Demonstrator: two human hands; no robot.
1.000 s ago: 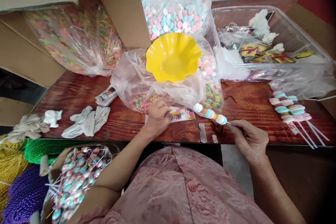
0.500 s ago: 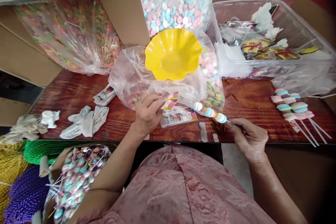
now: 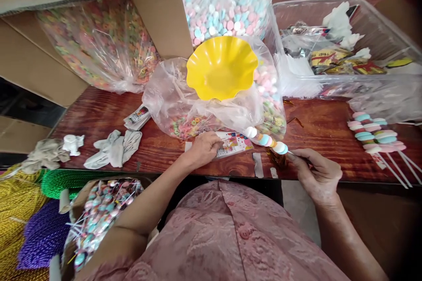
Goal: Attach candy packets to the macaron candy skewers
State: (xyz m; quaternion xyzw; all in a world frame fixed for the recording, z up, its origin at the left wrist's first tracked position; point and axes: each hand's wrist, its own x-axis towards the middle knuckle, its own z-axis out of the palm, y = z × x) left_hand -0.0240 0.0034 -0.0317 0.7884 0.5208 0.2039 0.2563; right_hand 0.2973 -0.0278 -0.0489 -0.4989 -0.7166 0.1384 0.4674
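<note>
My right hand (image 3: 319, 173) pinches the stick of a candy skewer (image 3: 265, 140), threaded with white, blue, pink and orange pieces and pointing up to the left. My left hand (image 3: 205, 148) is closed, its fingertips curled at the left end of several flat printed plastic bags (image 3: 238, 144) near the table's front edge. Behind the hands, a yellow scalloped bowl (image 3: 222, 68) sits on clear plastic bags. Small ring candies (image 3: 191, 125) and pastel candies (image 3: 265, 81) show through these bags.
Finished-looking skewers (image 3: 376, 134) lie at the right. A clear plastic bin (image 3: 346, 77) holds packets behind them. Gloves (image 3: 114, 149) and a printed packet stack (image 3: 136, 117) lie at left. Below stands a box of wrapped skewers (image 3: 105, 210); a large candy bag (image 3: 227, 13) stands behind.
My left hand has moved down and right from the plastic bag's front edge onto the printed bags. The right hand still holds the skewer, and the view has shifted slightly.
</note>
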